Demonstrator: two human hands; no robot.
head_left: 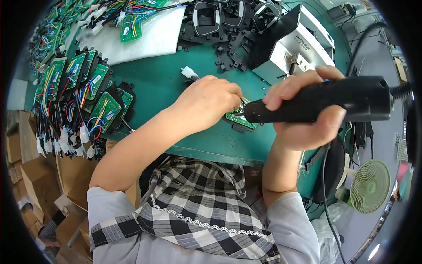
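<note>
My right hand (pixel 307 101) is wrapped round a black electric screwdriver (pixel 325 100), held nearly level with its tip pointing left. That tip meets a small green circuit board (pixel 246 121), which lies in a black plastic housing near the bench's front edge. My left hand (pixel 209 102) is closed at the board's left side, its fingers curled down onto it beside the tip. The fingertips and part of the board are hidden. Beyond this hand, a white plug connector (pixel 188 72) with dark wires lies on the green bench mat (pixel 154 72).
Wired circuit boards in black housings (pixel 105 110) are stacked at the left. More boards lie on white foam (pixel 154 42) at the back. Black plastic frames (pixel 206 20) fill the back middle. A white and black metal box (pixel 299 44) stands back right, a green fan (pixel 370 185) at far right.
</note>
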